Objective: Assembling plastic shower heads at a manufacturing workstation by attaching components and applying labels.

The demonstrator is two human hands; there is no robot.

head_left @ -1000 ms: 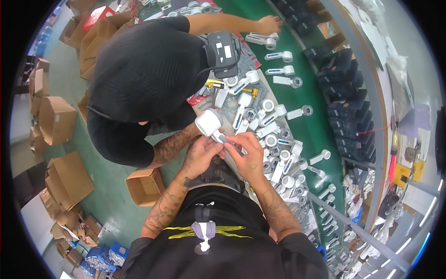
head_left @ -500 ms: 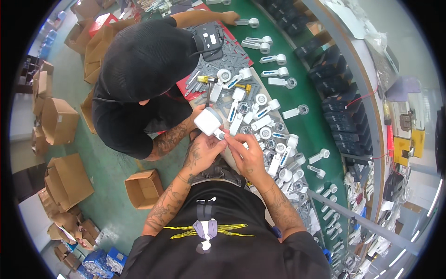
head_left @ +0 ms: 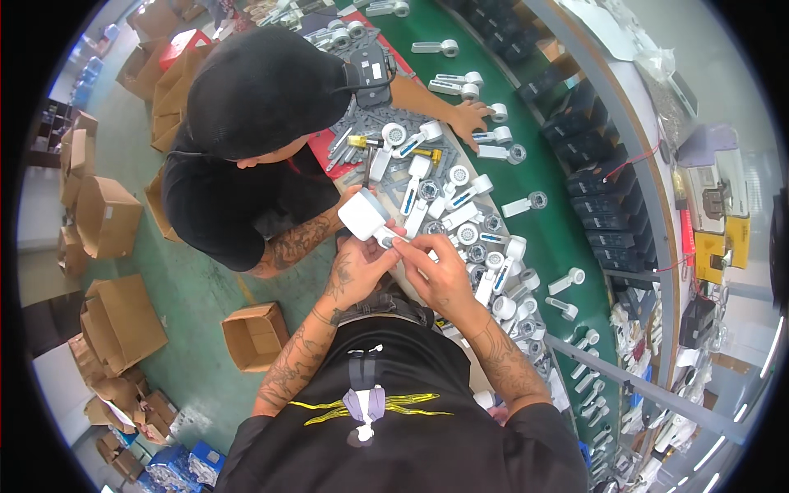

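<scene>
My left hand (head_left: 355, 267) and my right hand (head_left: 440, 273) meet in front of my chest around one white handheld device (head_left: 367, 218) with a square head and a slim handle. The head sticks out up and to the left of my fingers. Both hands grip the handle, the right fingertips pinching its lower end. Just beyond my hands, several more white devices (head_left: 485, 263) lie on the green table (head_left: 559, 222).
A person in black (head_left: 255, 123) sits close on my left, one hand (head_left: 470, 122) reaching onto the table. Dark cases (head_left: 600, 172) line the far side. Open cardboard boxes (head_left: 255, 335) stand on the green floor at left.
The view has shifted, so the other person now sits lower in it. Their hand has drawn back toward the nearer white parts. My two hands still hold the same device.
</scene>
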